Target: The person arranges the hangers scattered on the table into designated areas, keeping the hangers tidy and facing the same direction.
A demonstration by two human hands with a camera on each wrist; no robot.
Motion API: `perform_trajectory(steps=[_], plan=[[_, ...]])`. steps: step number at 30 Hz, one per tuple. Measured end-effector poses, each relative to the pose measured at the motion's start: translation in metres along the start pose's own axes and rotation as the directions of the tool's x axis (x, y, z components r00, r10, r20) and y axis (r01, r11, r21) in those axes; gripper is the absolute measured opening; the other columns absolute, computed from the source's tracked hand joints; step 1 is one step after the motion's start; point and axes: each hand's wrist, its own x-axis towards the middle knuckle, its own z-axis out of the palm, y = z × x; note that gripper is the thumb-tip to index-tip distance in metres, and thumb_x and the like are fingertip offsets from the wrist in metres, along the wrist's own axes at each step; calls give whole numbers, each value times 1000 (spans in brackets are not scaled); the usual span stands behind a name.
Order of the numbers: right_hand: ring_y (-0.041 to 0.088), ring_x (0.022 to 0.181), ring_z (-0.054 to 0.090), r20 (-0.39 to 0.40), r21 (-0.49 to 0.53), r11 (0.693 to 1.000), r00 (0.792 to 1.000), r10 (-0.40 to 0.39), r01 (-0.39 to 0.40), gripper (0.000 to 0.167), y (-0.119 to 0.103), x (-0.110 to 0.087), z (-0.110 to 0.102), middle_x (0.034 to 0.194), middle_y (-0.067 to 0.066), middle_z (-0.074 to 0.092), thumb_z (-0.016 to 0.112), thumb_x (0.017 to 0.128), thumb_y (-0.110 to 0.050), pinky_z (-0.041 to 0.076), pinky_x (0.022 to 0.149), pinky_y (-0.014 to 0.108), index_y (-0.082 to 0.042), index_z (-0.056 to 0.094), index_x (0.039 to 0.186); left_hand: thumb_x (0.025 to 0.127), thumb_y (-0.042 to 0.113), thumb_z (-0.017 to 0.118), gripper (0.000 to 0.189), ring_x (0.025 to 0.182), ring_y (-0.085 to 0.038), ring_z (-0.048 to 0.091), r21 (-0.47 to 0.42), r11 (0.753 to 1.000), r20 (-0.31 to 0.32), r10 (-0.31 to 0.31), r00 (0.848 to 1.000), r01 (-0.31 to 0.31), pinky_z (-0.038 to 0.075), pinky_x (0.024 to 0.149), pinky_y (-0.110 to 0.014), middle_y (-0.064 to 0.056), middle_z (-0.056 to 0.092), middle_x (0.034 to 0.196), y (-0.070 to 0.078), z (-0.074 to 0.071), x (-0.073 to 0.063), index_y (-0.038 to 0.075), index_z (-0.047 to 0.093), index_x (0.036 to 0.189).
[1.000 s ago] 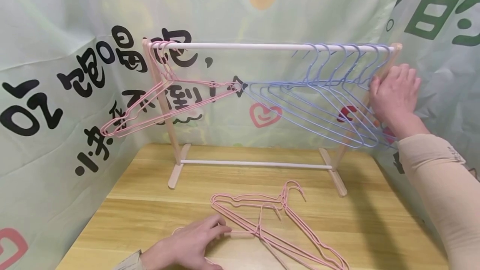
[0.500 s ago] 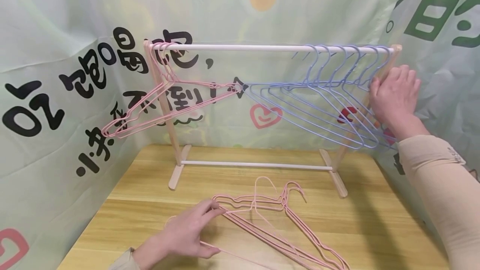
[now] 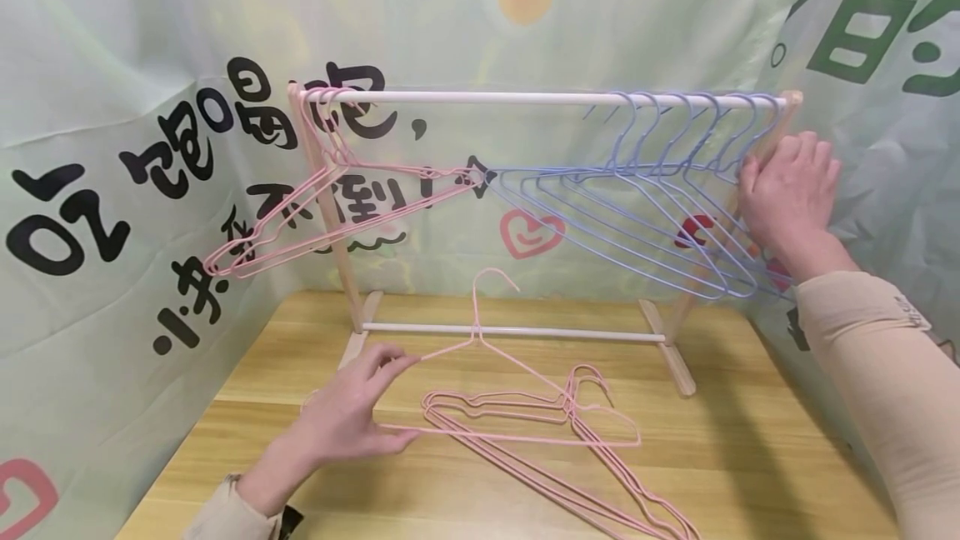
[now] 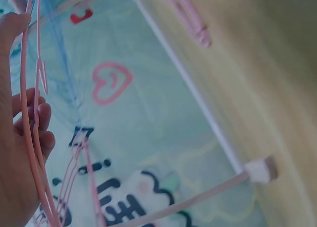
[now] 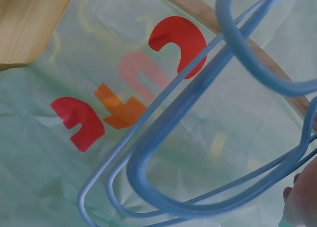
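In the head view, my left hand point(image 3: 348, 411) pinches one end of a pink wire hanger point(image 3: 525, 438), which is raised off the table with its hook upward. The left wrist view shows that hanger's wire point(image 4: 24, 88) running between thumb and fingers. Under it lies a loose stack of pink hangers point(image 3: 573, 408). My right hand point(image 3: 791, 190) grips the right post of a small clothes rack point(image 3: 487, 97), close to the blue hangers point(image 3: 663, 167). Several blue hangers hang at the rod's right, while a few pink hangers point(image 3: 341, 158) hang at its left.
The rack stands on a wooden table point(image 3: 247, 457), with a lower white bar point(image 3: 517, 330) between its feet. Printed cloth point(image 3: 450, 7) closes off the back and both sides. In the right wrist view, blue hanger ends point(image 5: 143, 167) stick out near my hand.
My left hand has lifted one pink hanger up and away from the stack, turning its hook upright. My right hand stays on the post.
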Motion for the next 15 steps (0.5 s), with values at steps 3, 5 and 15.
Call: perform_trajectory(steps=[3,5,15], plan=[[51,100,29,-1,-1,1000,1000,1,-1,42,0,0,0,101,29,32,35,105,-30,23,89,63,11,37,97,64,44,95,93,96,-20,57,31,1000,-37,6,999,-4,53,76,-37,-13,56,123,-6,-10,7,0,59,138],[51,101,29,0,-1,1000,1000,1,-1,42,0,0,0,101,29,32,35,105,-30,23,89,63,11,37,97,65,45,93,92,96,-23,59,61,998,-66,16,998,-12,54,77,-40,-16,56,123,-11,-18,12,-2,60,137],[52,101,29,9,11,1000,1000,7,-7,42,-1,-1,-1,101,30,31,34,105,-29,22,90,63,13,37,100,88,59,70,83,97,-33,59,169,985,-220,56,974,-18,55,76,-45,-27,57,119,-28,-53,37,-6,59,138]])
